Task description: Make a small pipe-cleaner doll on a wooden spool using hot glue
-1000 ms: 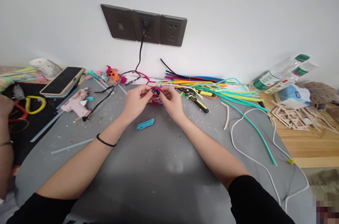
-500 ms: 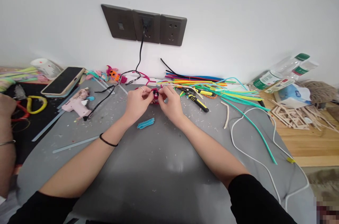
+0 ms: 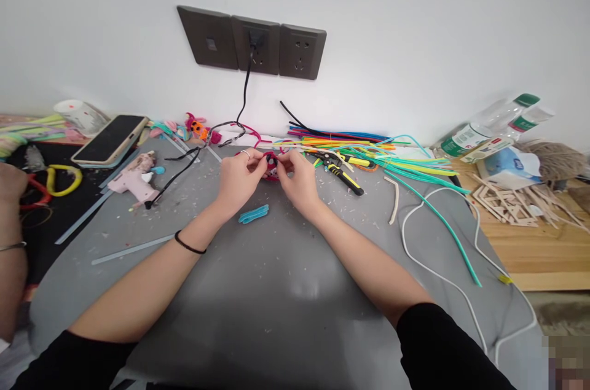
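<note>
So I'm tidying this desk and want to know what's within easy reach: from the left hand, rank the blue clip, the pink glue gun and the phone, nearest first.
From the left hand:
1. Blue clip, just below the hand on the grey mat.
2. Pink glue gun, off to the left.
3. Phone, farther left and back toward the wall.
</note>
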The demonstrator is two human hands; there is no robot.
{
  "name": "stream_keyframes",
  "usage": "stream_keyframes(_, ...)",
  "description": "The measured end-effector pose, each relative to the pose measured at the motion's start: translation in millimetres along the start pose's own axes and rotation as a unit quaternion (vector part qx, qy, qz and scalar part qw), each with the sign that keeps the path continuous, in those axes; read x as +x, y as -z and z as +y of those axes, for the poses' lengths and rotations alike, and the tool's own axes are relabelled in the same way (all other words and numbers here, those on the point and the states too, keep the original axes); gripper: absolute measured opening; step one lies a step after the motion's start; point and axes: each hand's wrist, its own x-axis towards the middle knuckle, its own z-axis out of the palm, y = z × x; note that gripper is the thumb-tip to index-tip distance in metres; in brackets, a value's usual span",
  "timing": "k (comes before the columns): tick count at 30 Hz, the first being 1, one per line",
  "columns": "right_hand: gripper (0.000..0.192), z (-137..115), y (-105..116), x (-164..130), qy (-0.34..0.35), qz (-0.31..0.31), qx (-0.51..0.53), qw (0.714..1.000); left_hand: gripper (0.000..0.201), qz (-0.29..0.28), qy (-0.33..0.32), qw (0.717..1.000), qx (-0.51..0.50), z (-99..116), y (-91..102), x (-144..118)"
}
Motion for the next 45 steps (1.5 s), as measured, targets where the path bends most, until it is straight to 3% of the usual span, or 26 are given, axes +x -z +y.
stream_keyframes(5, 0.008, -0.3, 0.3, 0.4, -0.008, -0.004, -0.008, 1.0, 0.021, -0.007, 0.009, 1.0, -0.003, 0.4, -0.2, -0.3)
stream_keyframes(10, 0.009, -0.5, -0.5, 0.3, -0.003, 0.005, 0.01, 1.0, 0.029, 0.006, -0.024, 0.997, 0.074, 1.1, 0.6, -0.9)
stream_keyframes(18, 0.006, -2.2, -0.4, -2.6, 0.023, -0.006, -0.035, 0.999, 0.01, 0.016, -0.032, 0.994, 0.101, 4.7, 0.6, -2.4)
stream_keyframes(28, 0.011, -5.9, -1.0, -3.2, -0.042, 0.011, 0.009, 0.999, 0.009, -0.003, -0.036, 0.996, 0.078, 3.9, -1.2, -2.6)
stream_keyframes(36, 0.009, -6.1, -0.8, -0.3, -0.024, 0.015, 0.034, 0.999, 0.021, 0.04, -0.028, 0.996, 0.075, 6.9, 1.3, -1.4)
stream_keyframes(45, 0.012, -2.4, 0.6, -1.2, 0.01, -0.003, -0.022, 1.0, 0.018, 0.02, -0.025, 0.997, 0.067, 5.2, -1.0, -4.2)
